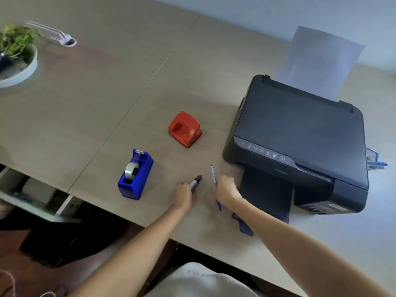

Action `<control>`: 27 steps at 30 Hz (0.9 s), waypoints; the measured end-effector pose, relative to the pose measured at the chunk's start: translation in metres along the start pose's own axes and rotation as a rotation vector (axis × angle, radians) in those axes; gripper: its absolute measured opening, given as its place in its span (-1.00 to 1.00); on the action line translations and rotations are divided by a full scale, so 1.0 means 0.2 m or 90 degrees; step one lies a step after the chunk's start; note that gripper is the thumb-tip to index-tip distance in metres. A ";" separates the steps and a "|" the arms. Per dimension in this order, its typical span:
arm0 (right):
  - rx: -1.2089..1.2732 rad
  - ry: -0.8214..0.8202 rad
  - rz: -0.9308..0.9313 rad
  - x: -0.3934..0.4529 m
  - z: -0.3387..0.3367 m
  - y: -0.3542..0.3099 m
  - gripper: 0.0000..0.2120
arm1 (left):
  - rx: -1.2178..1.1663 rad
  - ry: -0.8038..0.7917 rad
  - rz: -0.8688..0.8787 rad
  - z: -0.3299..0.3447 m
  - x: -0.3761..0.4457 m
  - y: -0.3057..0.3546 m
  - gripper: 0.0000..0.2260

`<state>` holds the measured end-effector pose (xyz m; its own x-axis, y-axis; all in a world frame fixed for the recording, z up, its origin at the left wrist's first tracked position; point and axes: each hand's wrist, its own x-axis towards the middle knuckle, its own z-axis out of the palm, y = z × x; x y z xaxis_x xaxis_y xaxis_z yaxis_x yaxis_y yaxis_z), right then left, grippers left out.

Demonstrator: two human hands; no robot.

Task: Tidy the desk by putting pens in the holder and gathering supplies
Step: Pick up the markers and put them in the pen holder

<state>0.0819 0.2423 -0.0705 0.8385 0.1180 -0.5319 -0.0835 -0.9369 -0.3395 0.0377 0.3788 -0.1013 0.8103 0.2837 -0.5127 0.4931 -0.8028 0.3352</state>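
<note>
The desk carries every item noted and runs well beyond both hands on all sides. The printer stands just beyond and to the outer side of the right hand, its front tray almost touching that hand; a sheet of paper rises from its rear feed. A plant in a white bowl sits well apart, far beyond and outward of the left hand. The tape dispenser, blue with a roll fitted, stands near the left hand on its outer side. The punch, red, lies ahead of both hands, roughly between their lines of reach and apart from each. A blue mesh holder shows only as a sliver behind the printer's far corner, well apart from the right hand. The left hand is closed around the marker, whose dark capped end projects forward past the fingers. The right hand is closed around the pen, a thin blue one; its tip points forward past the hand and its tail extends back beneath the wrist. The two hands are near each other, not touching.
</note>
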 end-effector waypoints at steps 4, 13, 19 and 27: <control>0.172 0.107 -0.125 -0.14 -0.22 0.10 -0.86 | 0.061 -0.067 0.040 -0.01 0.04 0.02 -0.72; 0.451 0.368 -0.289 -0.60 -0.99 0.46 -0.92 | -0.245 -0.195 0.186 -0.64 -0.08 0.43 -0.84; 0.592 0.633 -0.103 -0.62 -1.40 1.10 -0.81 | -0.198 -0.222 0.419 -0.87 -0.27 1.32 -0.79; 0.506 0.736 0.044 -0.44 -1.55 1.86 -0.96 | 0.085 -0.330 0.504 -0.25 -0.32 2.46 -0.74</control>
<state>0.1441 -0.2183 0.0904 0.7502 -0.6186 0.2333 -0.0946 -0.4496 -0.8882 0.2442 -0.0083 0.1369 0.6361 -0.6092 -0.4735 -0.2042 -0.7247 0.6581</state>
